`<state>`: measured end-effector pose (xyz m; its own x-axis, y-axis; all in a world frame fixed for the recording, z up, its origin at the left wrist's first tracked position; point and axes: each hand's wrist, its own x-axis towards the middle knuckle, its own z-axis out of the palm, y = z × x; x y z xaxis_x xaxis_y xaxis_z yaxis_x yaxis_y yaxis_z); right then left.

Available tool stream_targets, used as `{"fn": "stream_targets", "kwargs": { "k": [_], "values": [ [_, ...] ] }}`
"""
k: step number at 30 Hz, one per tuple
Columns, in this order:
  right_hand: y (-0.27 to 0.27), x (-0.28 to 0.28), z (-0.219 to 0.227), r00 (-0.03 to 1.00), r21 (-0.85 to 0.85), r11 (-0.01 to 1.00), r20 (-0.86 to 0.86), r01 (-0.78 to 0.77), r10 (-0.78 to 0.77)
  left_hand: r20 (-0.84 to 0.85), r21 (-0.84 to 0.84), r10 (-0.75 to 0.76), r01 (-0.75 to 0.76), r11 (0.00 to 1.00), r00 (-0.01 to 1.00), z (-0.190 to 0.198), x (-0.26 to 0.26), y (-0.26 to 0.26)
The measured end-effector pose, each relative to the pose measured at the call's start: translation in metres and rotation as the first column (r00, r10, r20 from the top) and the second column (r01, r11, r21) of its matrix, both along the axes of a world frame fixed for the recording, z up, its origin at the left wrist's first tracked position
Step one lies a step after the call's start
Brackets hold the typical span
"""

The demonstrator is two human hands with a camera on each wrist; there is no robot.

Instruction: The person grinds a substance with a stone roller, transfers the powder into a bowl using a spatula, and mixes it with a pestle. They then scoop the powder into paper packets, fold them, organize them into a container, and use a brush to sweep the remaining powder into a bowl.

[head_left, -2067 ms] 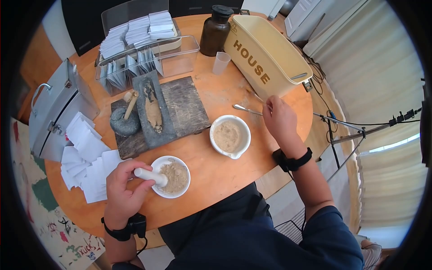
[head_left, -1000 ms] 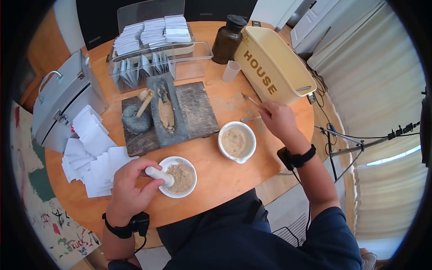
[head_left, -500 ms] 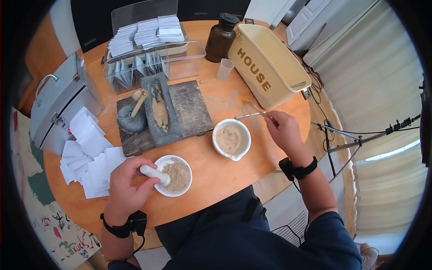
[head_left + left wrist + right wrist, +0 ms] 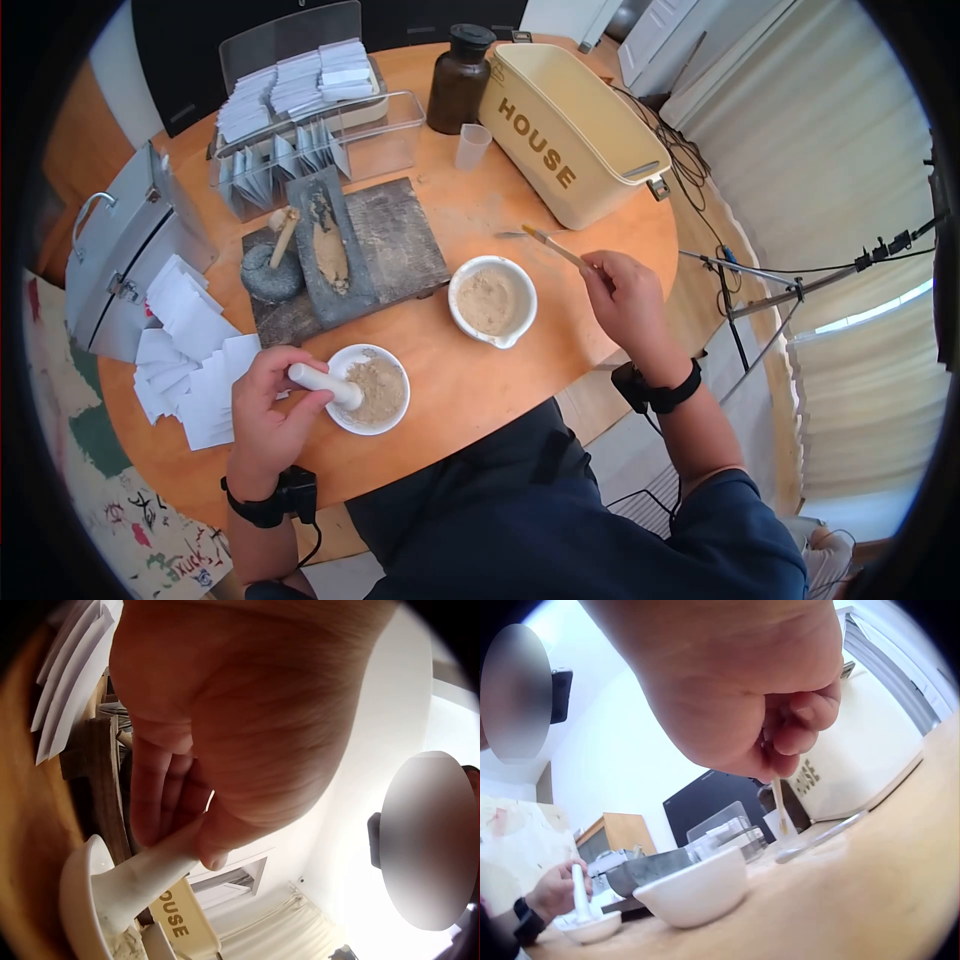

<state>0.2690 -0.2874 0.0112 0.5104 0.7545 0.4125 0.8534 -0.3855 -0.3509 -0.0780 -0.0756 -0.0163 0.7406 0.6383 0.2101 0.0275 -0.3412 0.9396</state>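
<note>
In the head view my left hand (image 4: pixel 268 410) pinches a white pestle (image 4: pixel 325 385) between thumb and fingers. The pestle's thick end stands tilted in a small white bowl (image 4: pixel 404 405) of beige powder (image 4: pixel 380 390). To the right is a white spouted mortar (image 4: pixel 530 310) with finer pale powder (image 4: pixel 488 302) inside. Beyond the mortar's right side, my right hand (image 4: pixel 628 298) grips a thin, light-handled brush (image 4: pixel 555 248), its golden-brown tip pointing away to the left. A slim metal spatula (image 4: pixel 821 838) lies on the table below the brush in the right wrist view.
A dark wooden board (image 4: pixel 395 235) bears a long stone trough (image 4: pixel 355 280) and a round stone (image 4: pixel 275 272) with a wooden handle. White paper packets (image 4: pixel 200 350) lie beside a silver case (image 4: pixel 140 250). Behind stand a plastic cup (image 4: pixel 472 147), brown bottle (image 4: pixel 458 85) and cream bin (image 4: pixel 575 150).
My right hand has drawn back toward my body with the brush, which shows more fully now. My left hand keeps the pestle in the bowl. The head view has shifted slightly.
</note>
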Motion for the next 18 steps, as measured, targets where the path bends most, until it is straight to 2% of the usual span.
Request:
{"fn": "stream_targets", "kwargs": {
  "k": [1,2,4,8,10,13,18],
  "values": [
    [0.010,0.002,0.001,0.997,0.039,0.998,0.070,-0.047,0.044,0.011,-0.051,0.005,-0.005,0.999,1.000,-0.001,-0.002,0.001],
    [0.022,0.006,0.002,0.996,0.050,0.997,0.067,-0.057,0.054,0.008,-0.040,0.015,-0.015,0.999,1.000,0.000,-0.003,0.002],
    [0.044,0.016,0.004,0.973,-0.038,0.988,0.170,-0.153,0.157,-0.016,0.003,-0.013,0.014,1.000,1.000,0.000,-0.003,0.002],
    [0.085,0.021,0.010,0.968,-0.120,0.977,0.156,-0.177,0.194,-0.020,-0.029,-0.002,0.002,1.000,1.000,0.001,-0.003,0.001],
    [0.101,0.021,0.015,0.941,-0.144,0.967,0.241,-0.208,0.239,-0.028,-0.037,0.002,-0.003,0.999,1.000,0.002,-0.003,0.001],
    [0.110,0.030,0.015,0.937,-0.060,0.974,0.267,-0.217,0.225,-0.004,-0.031,-0.002,0.002,1.000,1.000,0.000,-0.003,0.001],
    [0.097,0.028,0.022,0.951,-0.081,0.982,0.245,-0.172,0.186,-0.013,0.005,0.016,-0.016,1.000,1.000,0.001,-0.002,0.001]
  ]
}}
